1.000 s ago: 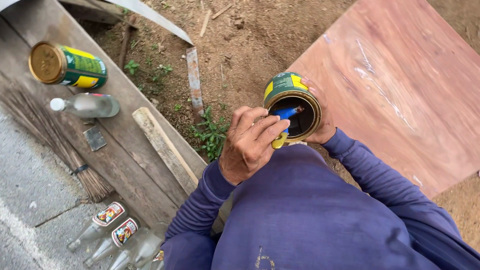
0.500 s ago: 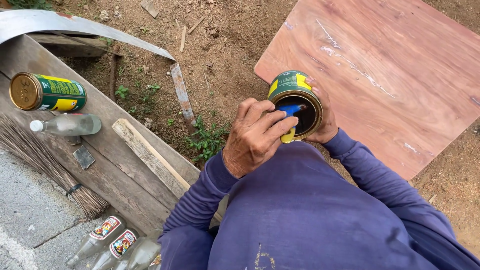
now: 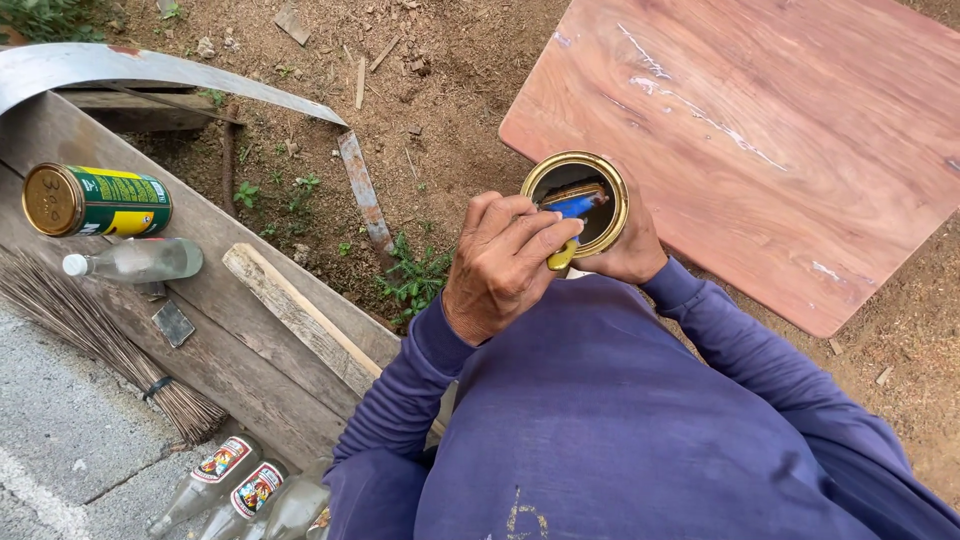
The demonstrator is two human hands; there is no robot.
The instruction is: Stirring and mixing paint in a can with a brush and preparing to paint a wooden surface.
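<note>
L hand [image 3: 505,262]: gripping brush [image 3: 572,215], dipping into open can [image 3: 578,200]
R hand [image 3: 628,250]: wrapping round can, steadying it
Tip: prob. keeping can upright, wiping bristles on rim

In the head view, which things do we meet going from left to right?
Closed can → clear bottle → wood stick → left hand → open can → wooden board.

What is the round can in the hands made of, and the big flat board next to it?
The open can looks like metal: its rim is thin, golden and shiny. The brush dipped in it seems to have a plastic handle, blue and yellow. The board looks like wood, reddish-brown with long grain lines and a smooth, slightly glossy face, perhaps varnished. The left hand holds the brush; the right hand holds the can.
</note>
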